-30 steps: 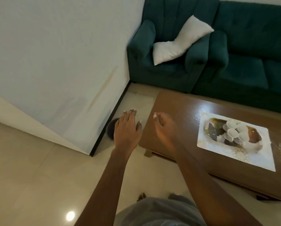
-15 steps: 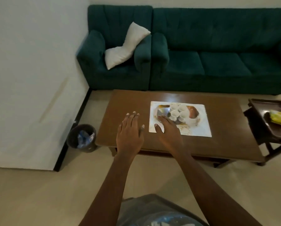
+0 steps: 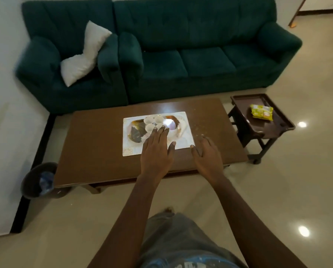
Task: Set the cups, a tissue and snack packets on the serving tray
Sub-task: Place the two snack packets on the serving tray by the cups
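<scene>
1. Head view, against half a second ago: the left hand [image 3: 156, 151] now lies over the near right part of the white tray [image 3: 128, 149], where the right hand was, and the right hand [image 3: 207, 157] has moved off to the tray's right, over bare wood. The side table [image 3: 285, 128] with its yellow snack packet [image 3: 262, 112], then cut by the frame's right edge, is now in full view.

2. Head view, edges and room: the tray sits around the middle of the brown table [image 3: 96, 144], with wide bare wood to its left and a narrower strip to its right and along the near edge. Small white cups [image 3: 148, 120] stand clustered at the tray's far side, just beyond the left fingertips. The side table stands just off the table's right end, apart from it. A dark bin [image 3: 39, 180] sits on the floor by the near left corner, close to the wall. A green sofa [image 3: 200, 55] and matching armchair [image 3: 45, 74] holding a white cushion [image 3: 84, 55] line the far side.

3. Head view, hands: both arms reach forward, palms down. The left hand is spread flat, fingers extended and thumb out, holding nothing. The right hand is likewise wide and empty, its fingertips blurred.
</scene>
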